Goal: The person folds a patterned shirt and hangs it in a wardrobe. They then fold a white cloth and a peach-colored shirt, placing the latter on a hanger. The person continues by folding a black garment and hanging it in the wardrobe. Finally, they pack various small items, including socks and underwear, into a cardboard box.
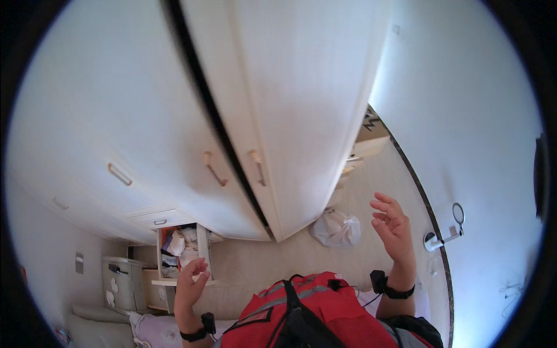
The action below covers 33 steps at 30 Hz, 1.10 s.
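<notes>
My left hand [191,280] hangs over the front of a pulled-out drawer [203,248], its fingers slightly curled and nothing in them. Folded clothes [177,245], white, dark and orange, fill that drawer; the hand hides part of its front corner. My right hand [393,222] is raised above the floor on the right, fingers apart and bare. Before me stands a tall white wardrobe; one wardrobe door [300,108] is ajar, with a dark gap along its edge. Two door handles [216,169] [258,168] sit either side of the gap.
A tied white plastic bag [336,228] rests on the floor by the door's lower corner. Behind the door a cardboard box [372,137] shows. A stand with a ring-shaped head [444,237] is at the right wall. At left are a grey cabinet [124,282] and bedding [161,328].
</notes>
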Each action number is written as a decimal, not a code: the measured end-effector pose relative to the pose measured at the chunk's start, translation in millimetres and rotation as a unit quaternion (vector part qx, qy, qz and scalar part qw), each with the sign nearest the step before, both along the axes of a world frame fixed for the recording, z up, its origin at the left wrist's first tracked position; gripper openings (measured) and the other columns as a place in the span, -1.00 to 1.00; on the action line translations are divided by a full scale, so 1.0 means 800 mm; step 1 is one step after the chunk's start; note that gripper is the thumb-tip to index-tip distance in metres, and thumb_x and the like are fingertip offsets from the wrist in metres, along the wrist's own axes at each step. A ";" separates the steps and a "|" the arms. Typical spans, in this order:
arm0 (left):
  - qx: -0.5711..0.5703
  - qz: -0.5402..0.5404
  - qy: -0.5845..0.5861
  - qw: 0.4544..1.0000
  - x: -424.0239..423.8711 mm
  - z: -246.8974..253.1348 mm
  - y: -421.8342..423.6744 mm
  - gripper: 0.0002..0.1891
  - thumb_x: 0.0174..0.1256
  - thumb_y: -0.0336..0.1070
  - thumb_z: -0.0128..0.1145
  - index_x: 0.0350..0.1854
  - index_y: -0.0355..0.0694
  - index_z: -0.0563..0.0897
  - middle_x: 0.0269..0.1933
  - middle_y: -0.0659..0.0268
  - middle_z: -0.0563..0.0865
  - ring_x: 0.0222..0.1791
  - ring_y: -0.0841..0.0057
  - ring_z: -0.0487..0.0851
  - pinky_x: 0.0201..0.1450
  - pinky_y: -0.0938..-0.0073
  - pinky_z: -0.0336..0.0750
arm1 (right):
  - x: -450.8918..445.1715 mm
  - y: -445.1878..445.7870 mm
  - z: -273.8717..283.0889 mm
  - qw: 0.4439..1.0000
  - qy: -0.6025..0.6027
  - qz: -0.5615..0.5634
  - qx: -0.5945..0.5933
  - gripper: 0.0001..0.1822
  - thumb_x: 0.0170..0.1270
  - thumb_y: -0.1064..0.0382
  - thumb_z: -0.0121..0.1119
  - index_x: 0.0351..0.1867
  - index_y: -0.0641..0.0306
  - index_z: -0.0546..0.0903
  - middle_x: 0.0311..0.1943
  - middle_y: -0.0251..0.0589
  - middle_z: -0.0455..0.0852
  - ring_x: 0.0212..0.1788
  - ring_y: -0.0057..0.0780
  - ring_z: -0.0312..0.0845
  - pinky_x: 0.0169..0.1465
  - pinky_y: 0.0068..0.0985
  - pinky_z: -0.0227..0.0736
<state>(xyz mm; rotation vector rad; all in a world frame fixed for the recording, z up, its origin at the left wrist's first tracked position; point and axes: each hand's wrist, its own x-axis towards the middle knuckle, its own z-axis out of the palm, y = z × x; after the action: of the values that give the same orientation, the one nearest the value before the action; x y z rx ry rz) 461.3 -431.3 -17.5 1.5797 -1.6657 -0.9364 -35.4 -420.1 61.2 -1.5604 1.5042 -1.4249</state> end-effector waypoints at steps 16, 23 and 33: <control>0.118 -0.208 0.150 0.959 -0.296 -0.009 -0.146 -0.63 0.32 -0.45 0.17 0.17 -0.30 0.54 0.01 0.31 0.66 -0.01 0.60 0.59 0.12 0.54 0.49 | -0.212 0.102 -0.035 0.981 -0.011 -0.192 0.027 -0.60 0.20 0.51 0.18 0.10 0.20 0.61 0.26 -0.13 0.46 0.22 -0.40 0.45 0.13 -0.45 0.44; 0.252 -0.286 0.251 0.890 -0.460 -0.044 -0.223 -0.61 0.37 -0.32 0.19 0.20 -0.29 0.50 0.02 0.27 0.66 0.03 0.50 0.61 0.13 0.46 0.49 | -0.238 0.203 -0.069 0.946 -0.048 -0.321 0.025 -0.62 0.21 0.52 0.17 0.08 0.26 0.60 0.25 -0.09 0.47 0.19 -0.40 0.46 0.09 -0.48 0.45; 0.507 0.034 0.537 0.673 -0.706 -0.128 -0.376 -0.52 0.25 -0.09 0.34 0.04 -0.26 0.46 -0.07 0.22 0.50 -0.02 0.40 0.48 0.29 0.26 0.37 | -0.186 0.285 -0.035 0.835 -0.098 -0.537 0.068 -0.67 0.17 0.55 0.07 -0.01 0.37 0.62 0.27 -0.05 0.44 0.18 -0.39 0.45 0.11 -0.50 0.43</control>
<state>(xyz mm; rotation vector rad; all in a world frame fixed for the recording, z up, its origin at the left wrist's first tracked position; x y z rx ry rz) -103.9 -732.2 -120.0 1.0791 -0.1387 -2.3633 -184.5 -192.3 33.2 -0.3495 2.4170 -1.8591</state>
